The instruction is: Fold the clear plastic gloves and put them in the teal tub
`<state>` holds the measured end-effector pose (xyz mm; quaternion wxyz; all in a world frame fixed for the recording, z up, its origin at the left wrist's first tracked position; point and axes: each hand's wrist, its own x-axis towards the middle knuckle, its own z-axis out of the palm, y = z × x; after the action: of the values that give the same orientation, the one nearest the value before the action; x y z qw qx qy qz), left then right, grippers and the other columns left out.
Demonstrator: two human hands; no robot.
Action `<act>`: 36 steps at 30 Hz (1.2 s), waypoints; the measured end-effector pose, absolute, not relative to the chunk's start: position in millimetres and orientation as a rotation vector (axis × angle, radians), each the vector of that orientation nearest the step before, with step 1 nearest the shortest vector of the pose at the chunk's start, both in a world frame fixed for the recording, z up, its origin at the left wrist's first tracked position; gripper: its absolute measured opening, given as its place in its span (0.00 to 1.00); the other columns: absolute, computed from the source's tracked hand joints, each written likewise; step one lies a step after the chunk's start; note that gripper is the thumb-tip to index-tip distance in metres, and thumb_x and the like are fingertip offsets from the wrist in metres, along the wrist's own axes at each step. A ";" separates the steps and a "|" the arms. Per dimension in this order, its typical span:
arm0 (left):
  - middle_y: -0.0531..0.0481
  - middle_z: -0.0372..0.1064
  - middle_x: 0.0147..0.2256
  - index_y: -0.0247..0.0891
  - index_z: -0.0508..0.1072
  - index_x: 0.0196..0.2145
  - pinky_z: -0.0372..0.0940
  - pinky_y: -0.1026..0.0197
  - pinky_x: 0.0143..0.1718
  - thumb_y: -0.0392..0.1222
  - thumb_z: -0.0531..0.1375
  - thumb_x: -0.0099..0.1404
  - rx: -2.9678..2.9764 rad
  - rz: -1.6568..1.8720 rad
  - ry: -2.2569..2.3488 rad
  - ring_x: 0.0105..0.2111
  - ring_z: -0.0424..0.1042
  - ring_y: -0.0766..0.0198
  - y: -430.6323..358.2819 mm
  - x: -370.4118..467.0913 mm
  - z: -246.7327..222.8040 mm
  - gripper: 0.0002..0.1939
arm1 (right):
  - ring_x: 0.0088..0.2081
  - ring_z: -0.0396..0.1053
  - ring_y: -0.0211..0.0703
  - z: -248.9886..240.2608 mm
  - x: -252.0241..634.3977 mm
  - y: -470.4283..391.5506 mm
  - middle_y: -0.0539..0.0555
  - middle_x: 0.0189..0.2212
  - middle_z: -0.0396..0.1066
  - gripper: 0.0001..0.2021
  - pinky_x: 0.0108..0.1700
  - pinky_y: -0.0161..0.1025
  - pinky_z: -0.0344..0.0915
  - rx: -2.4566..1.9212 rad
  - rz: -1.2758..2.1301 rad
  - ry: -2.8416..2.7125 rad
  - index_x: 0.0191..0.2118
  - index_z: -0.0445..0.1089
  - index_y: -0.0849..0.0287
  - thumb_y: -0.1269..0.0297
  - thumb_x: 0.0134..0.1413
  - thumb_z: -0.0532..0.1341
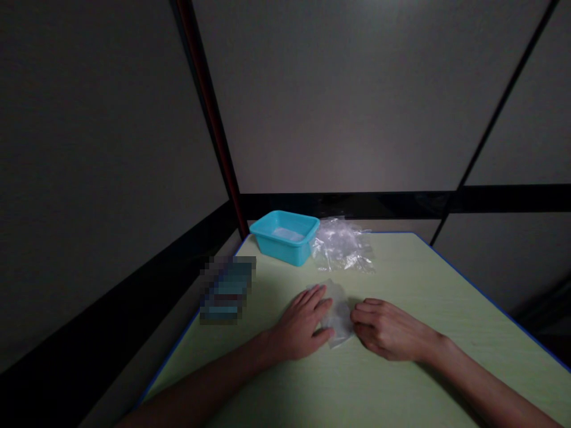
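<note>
A small translucent plastic bag lies flat on the pale green table, between my two hands. My left hand rests on the bag's left part with its fingers spread. At the bag's right edge is my right hand, its fingers curled and pressed together; whatever they pinch there is hidden beneath them.
A turquoise basin stands at the back left of the table, with something pale and flat inside. Crumpled clear plastic bags touch its right side. A pixelated object lies at the left edge. Walls rise behind and to the left.
</note>
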<state>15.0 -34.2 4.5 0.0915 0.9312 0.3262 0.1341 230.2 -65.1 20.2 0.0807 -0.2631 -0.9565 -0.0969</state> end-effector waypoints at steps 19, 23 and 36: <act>0.41 0.50 0.55 0.38 0.57 0.51 0.46 0.53 0.54 0.47 0.56 0.55 2.790 0.448 0.968 0.55 0.49 0.54 -34.7 16.1 5.8 0.26 | 0.37 0.65 0.42 23.3 231.8 -63.4 0.58 0.33 0.68 0.10 0.41 0.42 0.60 -0.812 0.085 -2.778 0.32 0.64 0.62 0.71 0.55 0.47; 0.42 0.50 0.56 0.37 0.57 0.50 0.46 0.52 0.54 0.47 0.55 0.56 2.792 0.466 0.956 0.55 0.49 0.54 -36.7 16.6 8.7 0.25 | 0.34 0.64 0.41 22.6 232.2 -62.7 0.57 0.31 0.67 0.09 0.38 0.39 0.60 -0.887 0.037 -2.773 0.33 0.63 0.61 0.71 0.55 0.46; 0.44 0.62 0.47 0.36 0.61 0.47 0.53 0.56 0.50 0.49 0.58 0.50 2.901 0.484 0.867 0.47 0.61 0.56 -39.9 18.4 8.5 0.27 | 0.26 0.63 0.37 13.9 234.6 -59.7 0.51 0.25 0.66 0.09 0.29 0.34 0.57 -1.154 0.299 -2.520 0.34 0.59 0.59 0.68 0.58 0.44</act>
<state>18.4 -39.9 8.5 0.0375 0.9455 0.2824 0.1578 234.6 -59.7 13.9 0.1761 -0.4076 -0.8898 0.1054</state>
